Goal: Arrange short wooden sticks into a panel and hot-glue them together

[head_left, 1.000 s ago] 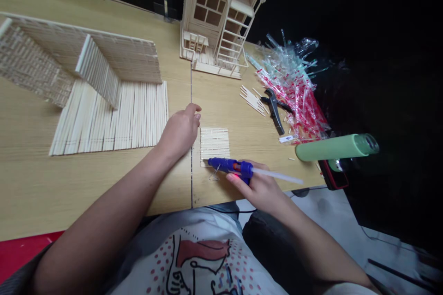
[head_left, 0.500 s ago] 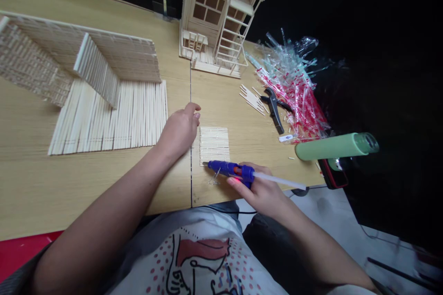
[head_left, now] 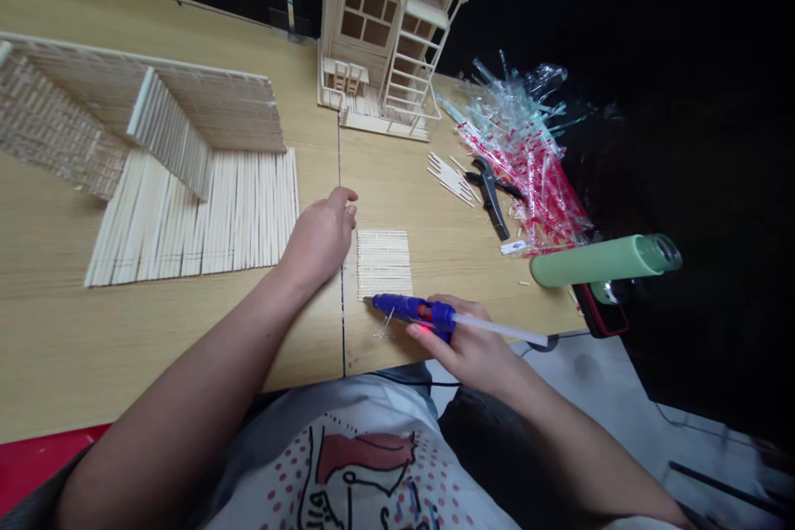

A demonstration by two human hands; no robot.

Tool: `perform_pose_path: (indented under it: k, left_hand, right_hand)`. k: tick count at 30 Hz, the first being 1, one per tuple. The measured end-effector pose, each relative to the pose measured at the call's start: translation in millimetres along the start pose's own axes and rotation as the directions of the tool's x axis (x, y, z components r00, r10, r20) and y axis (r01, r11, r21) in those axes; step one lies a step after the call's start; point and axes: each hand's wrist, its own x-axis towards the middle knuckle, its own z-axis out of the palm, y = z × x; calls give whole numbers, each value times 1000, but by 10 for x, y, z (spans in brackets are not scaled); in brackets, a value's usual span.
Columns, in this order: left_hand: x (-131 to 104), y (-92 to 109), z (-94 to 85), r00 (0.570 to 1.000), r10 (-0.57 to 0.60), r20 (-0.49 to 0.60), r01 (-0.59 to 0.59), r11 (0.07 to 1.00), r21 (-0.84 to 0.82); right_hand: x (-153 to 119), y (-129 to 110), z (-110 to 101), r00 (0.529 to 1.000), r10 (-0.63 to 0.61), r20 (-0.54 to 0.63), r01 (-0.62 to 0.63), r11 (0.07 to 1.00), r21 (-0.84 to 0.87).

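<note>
My right hand (head_left: 475, 345) is wrapped around a blue hot glue gun (head_left: 403, 308) with a whitish glue stick (head_left: 503, 328) protruding from its back and a red light glowing near my thumb. The gun's nozzle is at the lower left corner of a small square panel of thin wooden sticks (head_left: 383, 261), which lies flat on the table. Just left of the panel rests my left hand (head_left: 320, 240), fingers loosely bent, index finger and thumb slightly apart, nothing visible between them. Thin clear glue strands (head_left: 385, 327) show beneath the gun.
On the left stands a stick-built model with walls and a slatted floor (head_left: 192, 219). A model house with a ladder (head_left: 376, 41) is at the back. To the right are black cutters (head_left: 493, 197), loose sticks (head_left: 450, 180), plastic wrappers (head_left: 527, 157), a green bottle (head_left: 590, 262) and a phone (head_left: 605, 313).
The view has shifted slightly. The nozzle has moved a little down at the panel's lower left corner; my left hand has stayed almost still beside it.
</note>
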Motion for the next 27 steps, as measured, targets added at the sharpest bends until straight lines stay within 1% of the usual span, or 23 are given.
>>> perform_pose_path:
  k: [4, 9, 13, 18, 21, 23, 25, 27]
  left_hand:
    - [0, -5, -1, 1000, 0, 0, 0, 1000, 7]
    - [2, 11, -20, 1000, -16, 13, 16, 1000, 0]
    - [4, 16, -27, 1000, -25, 12, 25, 1000, -1]
    - [12, 24, -38, 1000, -24, 11, 24, 1000, 2]
    - [12, 21, -46, 999, -33, 22, 33, 999, 4]
    - [10, 11, -47, 999, -34, 26, 34, 999, 4]
    - [7, 1, -44, 999, -32, 24, 32, 999, 3]
    - [6, -4, -40, 999, -27, 18, 27, 1000, -2]
  right_hand:
    - [13, -4, -12, 999, 24, 25, -24, 1000, -1]
    - [4, -20, -59, 1000, 19, 10, -19, 1000, -7]
    - [-37, -25, -79, 999, 52, 14, -52, 999, 1]
    - [-77, 15, -90, 995, 85, -55, -85, 996, -9]
    - [-52, 91, -142, 981, 155, -117, -153, 988, 31]
    - [-12, 167, -186, 958, 250, -143, -237, 966, 101]
    - [42, 256, -220, 923, 364, -123, -340, 923, 180]
    - [107, 341, -237, 891, 446, -85, -417, 878, 234]
